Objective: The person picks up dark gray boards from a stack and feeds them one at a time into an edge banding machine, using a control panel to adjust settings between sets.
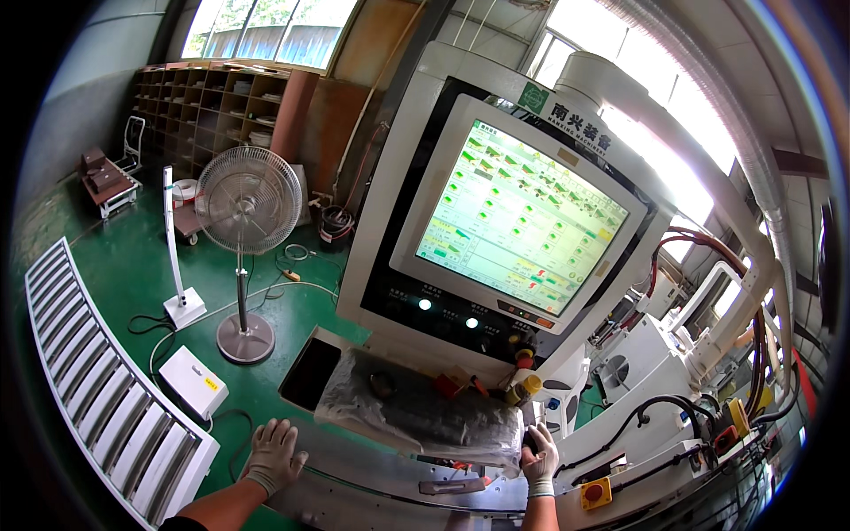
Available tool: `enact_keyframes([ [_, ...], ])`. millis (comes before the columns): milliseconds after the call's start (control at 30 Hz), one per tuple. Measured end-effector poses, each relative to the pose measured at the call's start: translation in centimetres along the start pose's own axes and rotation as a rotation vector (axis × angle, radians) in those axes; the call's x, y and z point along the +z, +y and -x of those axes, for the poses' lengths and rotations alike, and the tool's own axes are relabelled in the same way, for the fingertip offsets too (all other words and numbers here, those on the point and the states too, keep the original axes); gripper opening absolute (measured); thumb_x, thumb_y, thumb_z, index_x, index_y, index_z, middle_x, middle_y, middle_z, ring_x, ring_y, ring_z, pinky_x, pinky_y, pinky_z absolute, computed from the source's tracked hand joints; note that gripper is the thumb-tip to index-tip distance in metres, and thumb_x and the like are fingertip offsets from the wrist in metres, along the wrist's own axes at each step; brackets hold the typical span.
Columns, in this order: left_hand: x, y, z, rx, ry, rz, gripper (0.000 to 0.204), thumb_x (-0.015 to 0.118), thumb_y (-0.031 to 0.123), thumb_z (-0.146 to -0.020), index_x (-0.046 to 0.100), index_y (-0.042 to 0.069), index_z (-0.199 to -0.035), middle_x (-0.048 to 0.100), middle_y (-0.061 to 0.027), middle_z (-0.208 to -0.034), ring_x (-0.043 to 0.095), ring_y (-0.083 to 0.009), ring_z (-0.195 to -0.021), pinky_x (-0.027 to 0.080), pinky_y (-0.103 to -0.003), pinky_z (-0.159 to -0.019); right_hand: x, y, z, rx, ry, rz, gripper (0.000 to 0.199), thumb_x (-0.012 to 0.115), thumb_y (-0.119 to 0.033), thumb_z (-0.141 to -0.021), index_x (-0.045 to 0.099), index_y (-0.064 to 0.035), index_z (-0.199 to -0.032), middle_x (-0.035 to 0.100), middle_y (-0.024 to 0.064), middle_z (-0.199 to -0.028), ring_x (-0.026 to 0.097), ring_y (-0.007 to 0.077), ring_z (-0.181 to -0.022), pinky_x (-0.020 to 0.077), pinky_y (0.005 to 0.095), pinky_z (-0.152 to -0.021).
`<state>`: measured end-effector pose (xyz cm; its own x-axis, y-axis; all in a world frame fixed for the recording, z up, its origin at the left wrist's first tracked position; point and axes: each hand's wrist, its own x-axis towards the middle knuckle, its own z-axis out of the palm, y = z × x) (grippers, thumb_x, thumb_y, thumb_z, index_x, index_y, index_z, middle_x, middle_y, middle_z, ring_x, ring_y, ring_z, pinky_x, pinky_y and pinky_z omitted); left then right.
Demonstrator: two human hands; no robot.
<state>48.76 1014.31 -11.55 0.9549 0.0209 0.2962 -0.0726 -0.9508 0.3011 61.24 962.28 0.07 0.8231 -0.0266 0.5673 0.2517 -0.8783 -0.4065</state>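
Observation:
My left hand (pixel 276 456), in a pale glove, is stretched out with its fingers extended and holds nothing. It is at the left end of the grey machine bed (pixel 354 487). My right hand (pixel 541 460), also gloved, is curled at the right end of the plastic-wrapped tray (pixel 416 416). Something small and dark shows by its thumb, too hidden to name. Above the tray stands a machine control panel (pixel 376 283) with a lit screen (pixel 522 221). On the tray lie a dark rounded object (pixel 382 383), a red item (pixel 447 386) and a yellow-capped item (pixel 524 389).
A roller conveyor (pixel 115 389) curves along the left. Behind it are a standing fan (pixel 249 199), a white box (pixel 193 382) and cables on the green floor. Machine parts with hoses and a red button on a yellow box (pixel 596 493) stand right. Shelving (pixel 212 106) lines the far wall.

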Motion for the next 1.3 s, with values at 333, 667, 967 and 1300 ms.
enact_keyframes([
  [333,-0.2,0.3,-0.7,-0.015,-0.012,0.046,0.059,0.058,0.037,-0.083,0.048,-0.002,-0.126,0.04,-0.021,-0.138,0.033,-0.0403,-0.132,0.022,-0.053,-0.111,0.0,0.5,-0.2,0.011,0.013,0.026,0.048,0.062,-0.012,-0.067,0.068,-0.0054,-0.114,0.06,0.0233,-0.126,0.06,0.038,-0.115,0.0468,0.0389,-0.099],
  [667,3.2,-1.6,-0.6,-0.464,0.156,0.163,0.063,0.06,0.032,-0.085,0.043,-0.005,-0.133,0.044,-0.0287,-0.137,0.041,-0.043,-0.129,0.033,-0.047,-0.109,0.6,0.7,0.2,0.007,0.049,0.096,0.045,0.071,-0.018,-0.072,0.067,-0.01,-0.116,0.06,0.021,-0.125,0.06,0.0387,-0.111,0.0487,0.0412,-0.095],
  [967,2.7,-1.3,-1.0,-0.49,0.109,0.094,0.063,0.06,0.033,-0.085,0.044,-0.003,-0.133,0.056,-0.0262,-0.123,0.056,-0.0424,-0.111,0.046,-0.048,-0.094,-0.3,-0.3,-0.2,-0.021,0.039,0.073,0.044,0.069,-0.019,-0.071,0.067,-0.0099,-0.114,0.061,0.0175,-0.123,0.059,0.0387,-0.108,0.0476,0.043,-0.093],
  [1300,3.2,-1.1,-2.1,-0.723,0.163,0.155,0.039,0.044,0.037,-0.092,0.062,0.004,-0.102,0.067,-0.0226,-0.097,0.064,-0.0419,-0.091,0.05,-0.052,-0.079,0.7,0.7,0.6,0.054,0.115,0.083,0.043,0.068,-0.019,-0.069,0.068,-0.0108,-0.111,0.061,0.0169,-0.125,0.059,0.0375,-0.11,0.0469,0.0427,-0.095],
])
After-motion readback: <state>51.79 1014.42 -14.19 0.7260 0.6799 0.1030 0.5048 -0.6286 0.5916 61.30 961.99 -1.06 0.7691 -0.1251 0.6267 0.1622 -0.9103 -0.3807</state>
